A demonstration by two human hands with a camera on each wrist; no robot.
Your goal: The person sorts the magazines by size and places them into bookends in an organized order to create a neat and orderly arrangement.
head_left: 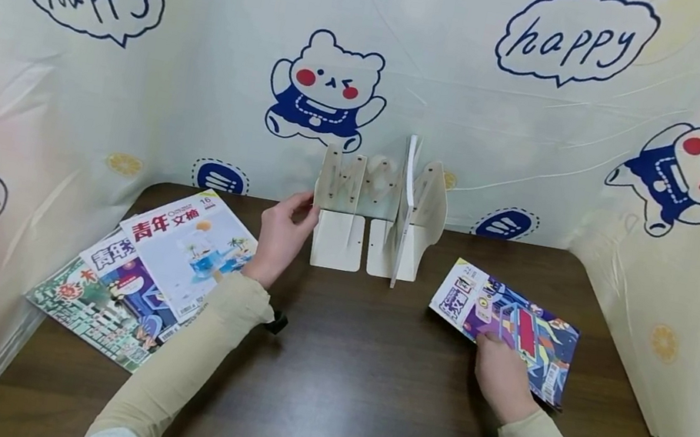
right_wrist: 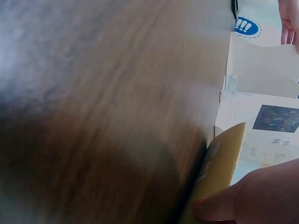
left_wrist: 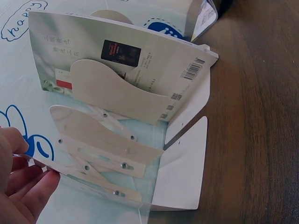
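Observation:
A white folding book rack [head_left: 337, 240] stands at the back of the table. My left hand [head_left: 283, 238] pinches the edge of its left end panel [left_wrist: 100, 179], thumb on one side and fingers on the other. One magazine [left_wrist: 154, 60] stands upright in the rack's right section, its back cover and barcode facing left. To the right, my right hand [head_left: 501, 378] holds another magazine [head_left: 525, 320] with a purple, colourful cover by its near edge, tilted above the table. In the right wrist view the thumb [right_wrist: 219, 205] presses on that magazine; the other fingers are hidden.
Several magazines lie overlapped at the table's left, the top one [head_left: 190, 245] pale blue with red title characters; my left forearm passes over them. The dark wooden table [head_left: 320, 385] is enclosed by a printed curtain [head_left: 409, 41] at the back and both sides.

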